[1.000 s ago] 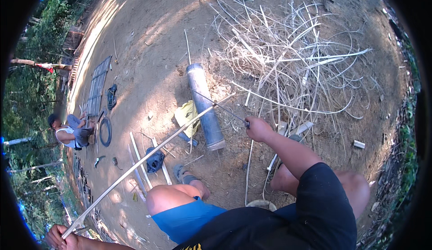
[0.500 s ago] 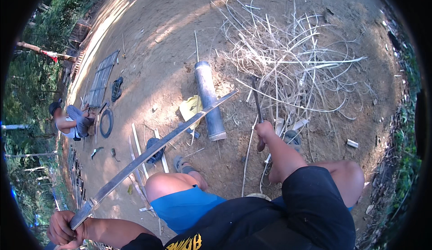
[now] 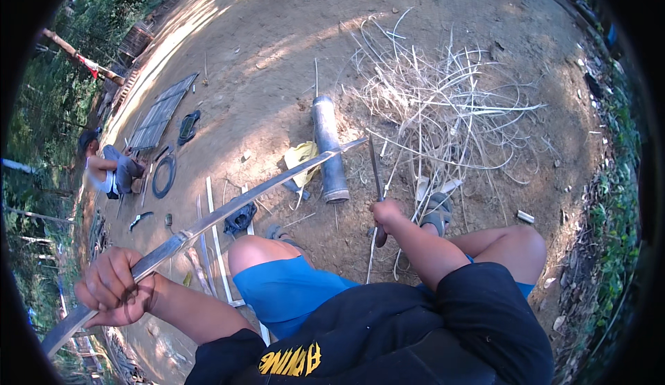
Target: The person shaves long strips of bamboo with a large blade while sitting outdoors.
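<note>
My left hand (image 3: 116, 286) is wrapped around the near part of a long, flat bamboo strip (image 3: 242, 192), which slants up and right across the view. In my right hand (image 3: 388, 214) is a knife (image 3: 376, 167) with a long dark blade pointing away from me and a brown handle end showing below the fist. The blade's tip lies beside the strip's far end; I cannot tell whether they touch. Beneath the strip's far part, a thick dark cylinder (image 3: 324, 125), perhaps a bamboo section, lies on the ground next to a yellow cloth (image 3: 299, 162).
A tangled heap of pale shavings (image 3: 443, 101) spreads ahead to the right. At left, a person (image 3: 111, 167) sits near a slatted panel (image 3: 163, 111) and a black coil (image 3: 164, 177). Pale strips (image 3: 219, 246) and a dark bag (image 3: 240, 219) lie by my left knee.
My left hand has come up and inward with the strip. My right hand has shifted left with the knife, bringing its blade close to the strip's far end. The view has shifted slightly.
</note>
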{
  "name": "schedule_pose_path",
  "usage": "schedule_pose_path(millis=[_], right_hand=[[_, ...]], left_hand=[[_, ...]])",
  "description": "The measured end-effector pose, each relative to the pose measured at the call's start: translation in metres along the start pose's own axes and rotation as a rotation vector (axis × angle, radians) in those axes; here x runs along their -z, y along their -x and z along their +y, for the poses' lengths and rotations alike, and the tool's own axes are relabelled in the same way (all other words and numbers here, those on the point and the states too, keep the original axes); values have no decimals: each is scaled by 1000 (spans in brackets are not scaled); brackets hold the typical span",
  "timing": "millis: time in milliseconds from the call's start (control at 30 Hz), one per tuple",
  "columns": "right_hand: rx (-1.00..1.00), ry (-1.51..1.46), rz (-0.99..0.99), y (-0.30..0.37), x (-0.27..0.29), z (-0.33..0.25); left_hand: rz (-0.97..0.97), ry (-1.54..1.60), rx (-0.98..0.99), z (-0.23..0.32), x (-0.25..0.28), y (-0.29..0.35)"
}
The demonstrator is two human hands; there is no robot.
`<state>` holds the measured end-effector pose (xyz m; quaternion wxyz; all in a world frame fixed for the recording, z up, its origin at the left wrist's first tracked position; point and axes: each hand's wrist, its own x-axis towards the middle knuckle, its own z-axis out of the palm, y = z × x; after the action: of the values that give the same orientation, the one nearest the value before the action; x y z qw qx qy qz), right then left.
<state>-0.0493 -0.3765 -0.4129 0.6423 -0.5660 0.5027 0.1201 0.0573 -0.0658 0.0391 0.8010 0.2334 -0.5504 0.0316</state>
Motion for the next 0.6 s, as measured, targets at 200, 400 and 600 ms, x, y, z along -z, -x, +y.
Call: schedule_pose_path(millis=[200,400,600], right_hand=[[552,326,62,108,-35,-46],[1102,417,-239,227,-48,-84],[1016,506,-188,217,-56,-74]], left_hand=[[324,-365,-50,23,-2,18],[648,-725,-180,7,-26,24],[768,-743,-226,9,-34,29]])
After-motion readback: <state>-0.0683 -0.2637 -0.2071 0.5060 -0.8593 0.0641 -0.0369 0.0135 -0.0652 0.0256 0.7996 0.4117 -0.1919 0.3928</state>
